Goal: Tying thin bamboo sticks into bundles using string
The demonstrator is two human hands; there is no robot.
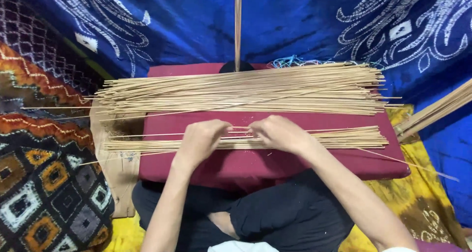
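A dark red cushion [295, 166] lies across my lap. On its far half rests a large heap of thin bamboo sticks [246, 89]. A smaller row of sticks [344, 138] lies along its near half. My left hand [201, 141] and my right hand [280, 133] rest palm down on this smaller row, close together, fingers curled over a few thin sticks [238, 132] between them. The fingertips are hidden, so how many sticks each hand pinches is unclear.
An upright wooden stick [238, 26] rises behind the cushion. Another bundle of sticks [435, 109] leans in from the right. A cardboard piece [115, 168] lies at the left. Blue patterned cloth [187, 21] hangs behind, a patterned rug [44, 183] left, yellow cloth [418, 203] right.
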